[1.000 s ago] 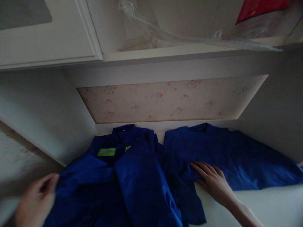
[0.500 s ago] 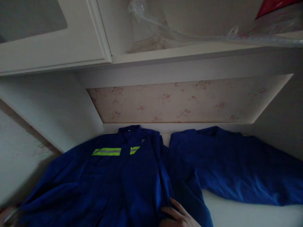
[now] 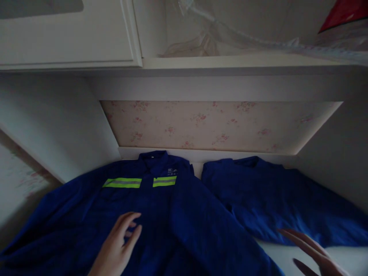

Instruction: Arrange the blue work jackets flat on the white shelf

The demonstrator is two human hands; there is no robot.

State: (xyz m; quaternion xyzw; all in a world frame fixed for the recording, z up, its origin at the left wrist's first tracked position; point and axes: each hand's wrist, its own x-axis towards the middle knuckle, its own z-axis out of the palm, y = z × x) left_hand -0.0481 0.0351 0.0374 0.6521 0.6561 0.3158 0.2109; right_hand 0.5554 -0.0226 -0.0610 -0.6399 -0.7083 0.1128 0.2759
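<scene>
Blue work jacket point(image 3: 161, 214): lies front-up across the near left of the white desk point(image 3: 339, 255), collar at the far edge, yellow-grey reflective stripes point(image 3: 122, 183) on the chest, right sleeve running toward the near right.

Left hand point(image 3: 116, 247): over the jacket's chest, fingers loosely curled and parted, gripping nothing; contact with the cloth cannot be told.

Right hand point(image 3: 312, 251): near right corner, fingers stretched flat, above the desk just beside a second blue garment point(image 3: 276, 199), which lies spread on the right.

Shelf point(image 3: 230, 63) above, bearing clear plastic wrap point(image 3: 230, 34).
</scene>
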